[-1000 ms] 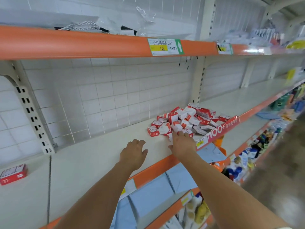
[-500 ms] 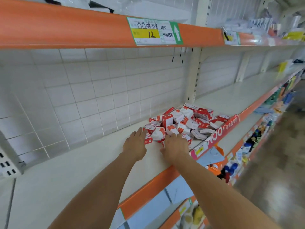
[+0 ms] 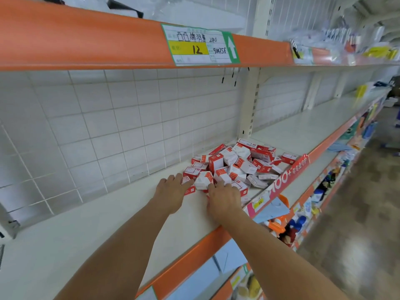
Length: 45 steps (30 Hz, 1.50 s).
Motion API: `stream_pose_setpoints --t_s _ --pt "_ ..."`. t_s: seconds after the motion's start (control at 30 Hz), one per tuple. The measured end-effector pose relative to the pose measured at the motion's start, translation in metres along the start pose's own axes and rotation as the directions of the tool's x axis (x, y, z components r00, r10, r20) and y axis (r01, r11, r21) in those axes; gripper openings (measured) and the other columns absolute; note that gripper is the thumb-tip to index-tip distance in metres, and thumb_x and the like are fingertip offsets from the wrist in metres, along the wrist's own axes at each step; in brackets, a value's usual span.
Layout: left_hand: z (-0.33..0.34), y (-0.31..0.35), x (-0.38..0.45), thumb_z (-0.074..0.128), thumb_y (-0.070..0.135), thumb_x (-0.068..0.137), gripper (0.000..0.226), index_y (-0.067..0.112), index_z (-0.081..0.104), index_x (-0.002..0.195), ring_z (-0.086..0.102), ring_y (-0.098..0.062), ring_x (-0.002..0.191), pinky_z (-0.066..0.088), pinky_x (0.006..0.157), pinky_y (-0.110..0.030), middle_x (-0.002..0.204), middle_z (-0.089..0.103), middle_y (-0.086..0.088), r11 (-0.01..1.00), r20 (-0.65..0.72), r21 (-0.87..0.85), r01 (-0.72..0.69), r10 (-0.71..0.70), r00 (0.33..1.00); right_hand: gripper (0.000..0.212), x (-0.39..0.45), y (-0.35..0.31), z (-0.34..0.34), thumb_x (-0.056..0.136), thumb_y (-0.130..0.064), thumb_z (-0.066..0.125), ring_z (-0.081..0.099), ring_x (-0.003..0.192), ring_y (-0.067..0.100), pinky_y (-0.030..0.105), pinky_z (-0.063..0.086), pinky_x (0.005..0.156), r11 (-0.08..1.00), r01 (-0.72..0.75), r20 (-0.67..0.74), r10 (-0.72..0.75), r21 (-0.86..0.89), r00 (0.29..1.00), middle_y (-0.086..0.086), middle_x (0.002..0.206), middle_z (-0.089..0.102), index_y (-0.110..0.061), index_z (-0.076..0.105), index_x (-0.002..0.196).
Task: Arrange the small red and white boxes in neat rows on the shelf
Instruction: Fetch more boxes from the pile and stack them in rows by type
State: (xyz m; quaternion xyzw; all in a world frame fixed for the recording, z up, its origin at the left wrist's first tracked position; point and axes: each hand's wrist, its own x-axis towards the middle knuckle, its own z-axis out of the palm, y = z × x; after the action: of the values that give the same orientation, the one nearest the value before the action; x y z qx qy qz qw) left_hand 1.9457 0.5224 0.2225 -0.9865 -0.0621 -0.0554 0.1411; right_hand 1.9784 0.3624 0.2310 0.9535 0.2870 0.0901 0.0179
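Note:
Several small red and white boxes lie in a loose heap on the cream shelf, near its orange front edge. My left hand rests palm down at the heap's near left side, fingers spread and touching a flat box. My right hand lies palm down at the near edge of the heap, its fingertips against a white and red box. Neither hand is seen to be closed around a box. Boxes under my right hand are partly hidden.
An orange-edged upper shelf with a price label hangs overhead. A white grid back panel and a slotted upright stand behind. A red promo strip runs along the front edge. Lower shelves hold bottles.
Both hands have moved forward and right from the bare shelf onto the near edge of the heap. The view has shifted right, so the lone box at far left is out of sight.

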Motion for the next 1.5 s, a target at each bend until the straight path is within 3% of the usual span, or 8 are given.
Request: stream_pose_setpoints --t_s 0.2,0.33,0.47,0.6,0.77,1.1,1.33,1.5 --pt "-0.010 -0.003 -0.004 0.048 0.007 0.089 0.054 0.020 0.033 0.140 0.041 -0.027 0.121 0.036 0.095 -0.035 0.132 0.041 -0.010 0.995 0.006 0.101 0.006 -0.007 1.000 0.042 -0.010 0.008 0.007 0.098 -0.036 0.037 0.050 0.113 0.028 0.036 0.044 0.083 0.994 0.075 -0.047 -0.071 0.085 0.996 0.013 0.139 0.040 -0.017 0.036 0.135" --pt "-0.018 -0.012 -0.010 0.043 0.029 0.095 0.038 0.015 0.044 0.130 0.042 -0.027 0.121 0.032 0.098 -0.035 0.129 0.045 -0.008 0.992 -0.001 0.115 0.056 -0.057 0.998 0.043 -0.019 0.013 0.009 0.098 -0.033 0.038 0.046 0.118 0.030 0.040 0.046 0.085 0.978 0.116 -0.069 -0.105 0.172 0.992 0.013 0.140 0.039 -0.016 0.033 0.137" --pt "-0.016 -0.015 -0.038 0.048 0.039 0.094 0.042 0.015 0.038 0.127 0.049 -0.026 0.112 0.042 0.088 -0.038 0.121 0.050 -0.007 0.969 0.115 -0.179 0.168 -0.149 0.982 0.048 -0.026 0.012 0.007 0.096 -0.024 0.045 0.041 0.124 0.029 0.039 0.045 0.091 0.955 0.130 -0.041 -0.123 0.268 0.992 0.012 0.139 0.037 -0.009 0.031 0.138" --pt "-0.021 -0.011 -0.078 0.050 0.042 0.094 0.042 0.018 0.042 0.127 0.050 -0.025 0.108 0.043 0.082 -0.036 0.116 0.051 -0.008 0.894 0.100 -0.345 0.285 -0.267 0.959 0.045 -0.030 0.001 0.004 0.090 -0.011 0.050 0.039 0.124 0.025 0.034 0.041 0.095 0.924 0.214 -0.050 -0.209 0.316 0.977 0.010 0.135 0.039 -0.009 0.039 0.133" --pt "-0.029 -0.015 -0.148 0.050 0.039 0.095 0.039 0.019 0.046 0.129 0.048 -0.025 0.111 0.042 0.085 -0.035 0.116 0.051 -0.009 0.813 0.093 -0.388 0.433 -0.433 0.896 0.046 -0.047 -0.034 -0.002 0.086 -0.006 0.048 0.043 0.117 0.025 0.034 0.042 0.087 0.866 0.314 -0.057 -0.318 0.388 0.946 0.007 0.125 0.050 -0.013 0.043 0.130" --pt "-0.048 -0.045 -0.290 0.051 0.031 0.095 0.034 0.018 0.047 0.127 0.047 -0.026 0.112 0.041 0.084 -0.035 0.117 0.050 -0.009 0.631 0.165 -0.339 0.698 -0.691 0.704 0.044 -0.109 -0.143 -0.023 0.086 -0.008 0.051 0.045 0.113 0.023 0.033 0.042 0.076 0.730 0.527 -0.121 -0.533 0.435 0.838 0.003 0.120 0.054 -0.017 0.044 0.129" --pt "-0.057 -0.077 -0.377 0.050 0.032 0.095 0.035 0.019 0.047 0.128 0.048 -0.025 0.110 0.044 0.086 -0.036 0.115 0.050 -0.008 0.548 0.156 -0.317 0.774 -0.775 0.612 0.049 -0.152 -0.221 -0.045 0.083 -0.002 0.048 0.041 0.115 0.024 0.034 0.042 0.081 0.618 0.643 -0.148 -0.659 0.452 0.738 0.004 0.123 0.050 -0.016 0.044 0.129" --pt "-0.052 -0.108 -0.432 0.050 0.034 0.095 0.036 0.021 0.048 0.128 0.047 -0.023 0.111 0.044 0.086 -0.035 0.115 0.050 -0.007 0.515 0.182 -0.313 0.798 -0.792 0.583 0.048 -0.176 -0.272 -0.053 0.084 -0.002 0.049 0.040 0.117 0.024 0.034 0.042 0.081 0.637 0.625 -0.122 -0.649 0.452 0.751 0.005 0.126 0.046 -0.017 0.044 0.130"
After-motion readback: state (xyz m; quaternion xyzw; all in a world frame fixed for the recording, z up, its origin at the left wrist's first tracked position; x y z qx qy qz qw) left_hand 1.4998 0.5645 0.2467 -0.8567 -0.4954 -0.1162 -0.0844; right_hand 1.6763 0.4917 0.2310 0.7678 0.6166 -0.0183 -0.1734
